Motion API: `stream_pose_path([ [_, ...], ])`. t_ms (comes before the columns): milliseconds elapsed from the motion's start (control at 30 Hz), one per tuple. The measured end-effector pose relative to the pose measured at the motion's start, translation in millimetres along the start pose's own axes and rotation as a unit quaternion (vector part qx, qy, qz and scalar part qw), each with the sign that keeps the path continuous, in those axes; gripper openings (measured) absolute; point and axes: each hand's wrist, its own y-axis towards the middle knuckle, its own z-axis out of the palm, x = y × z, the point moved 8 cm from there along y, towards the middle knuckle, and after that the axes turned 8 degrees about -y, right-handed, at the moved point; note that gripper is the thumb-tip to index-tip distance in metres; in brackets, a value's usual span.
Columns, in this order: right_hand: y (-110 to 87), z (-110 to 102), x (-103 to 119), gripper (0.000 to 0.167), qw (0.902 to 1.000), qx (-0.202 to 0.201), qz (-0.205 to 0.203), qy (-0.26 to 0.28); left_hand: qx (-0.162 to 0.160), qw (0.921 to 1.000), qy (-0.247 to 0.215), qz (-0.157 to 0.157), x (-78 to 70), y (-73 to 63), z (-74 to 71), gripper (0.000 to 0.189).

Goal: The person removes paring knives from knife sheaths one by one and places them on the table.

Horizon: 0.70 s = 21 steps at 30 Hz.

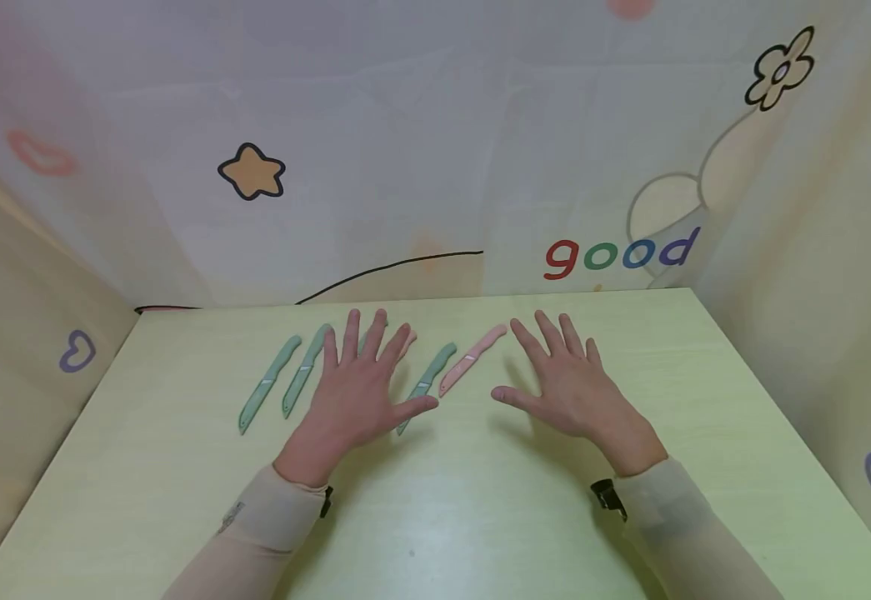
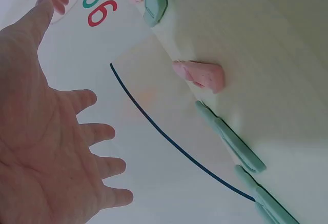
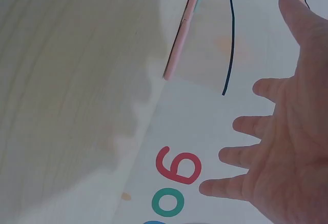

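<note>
Several sheathed paring knives, green and pink, lie slantwise in a row on the table. My left hand (image 1: pixel 360 392) hovers over the row with fingers spread, holding nothing. It partly hides a green knife (image 1: pixel 362 343) and a pink knife (image 1: pixel 408 342) in the head view. Left of it lie two green knives, the outer green knife (image 1: pixel 266 389) and another (image 1: pixel 306 372). By its thumb is one more green knife (image 1: pixel 435 367). Spread and holding nothing, my right hand (image 1: pixel 573 383) is raised just right of the rightmost pink knife (image 1: pixel 473 358).
The pale wooden table (image 1: pixel 473 517) meets a printed curtain (image 1: pixel 405 167) along its back edge. More curtain hangs at the left and right sides. Dark bands or straps show at both cuffs.
</note>
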Motion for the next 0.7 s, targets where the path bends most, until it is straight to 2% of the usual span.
stream_pose_path([
  [267, -3.1, -2, -4, 0.104, 1.0, -0.004, 0.002, 0.0, 0.008, 0.9999, -0.003, 0.007, -12.9, 16.5, -0.3, 0.105],
  [533, -5.2, -5, -2, 0.093, 0.9998, -0.018, -0.01, -0.006, -0.003, 0.9997, -0.002, 0.023, -21.9, 35.2, -3.3, 0.096],
  [700, -4.1, -6, -3, 0.087, 0.999, -0.029, -0.011, 0.032, 0.001, 0.9995, -0.022, 0.024, -25.7, 47.4, -3.3, 0.094],
])
